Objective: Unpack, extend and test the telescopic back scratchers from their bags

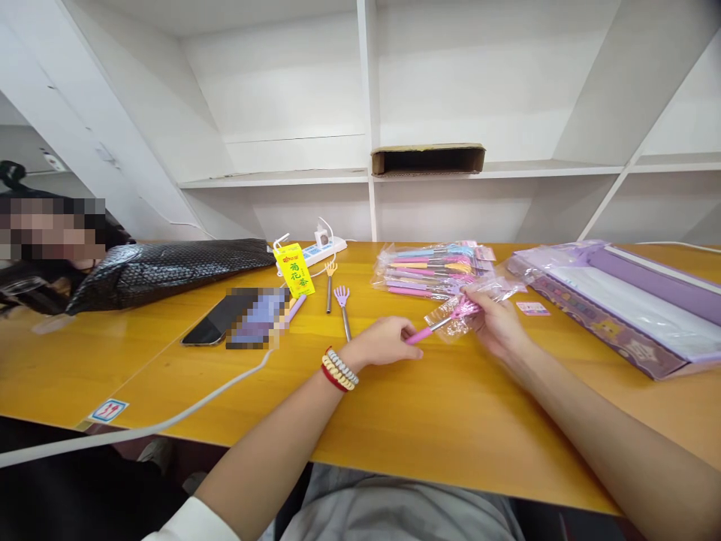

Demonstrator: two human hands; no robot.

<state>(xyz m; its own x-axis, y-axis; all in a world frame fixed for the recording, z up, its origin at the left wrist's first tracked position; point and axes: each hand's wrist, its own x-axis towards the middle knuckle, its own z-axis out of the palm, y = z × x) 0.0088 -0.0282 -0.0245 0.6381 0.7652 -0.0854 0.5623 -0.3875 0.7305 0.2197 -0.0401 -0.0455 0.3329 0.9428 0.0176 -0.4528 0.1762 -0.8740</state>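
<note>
Yellow surface (428, 428). Left hand (383, 346) pinches scratcher (442, 324) handle (418, 337); right hand (499, 323) grips bagged claw (465, 306) end. Likely light, stiff; bag (463, 325) probably slippery, hold by handle.

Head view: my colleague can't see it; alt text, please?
Left hand and right hand hold a pink back scratcher, its clawed end in clear plastic, over a table. Packaged back scratchers lie beyond, a purple box at right.

Pink-and-silver scratcher (441, 324) over an orange-yellow surface (439, 428); toward its far edge, yellow-and-green carton (294, 270), purple cartoon-printed box (611, 329)
</note>
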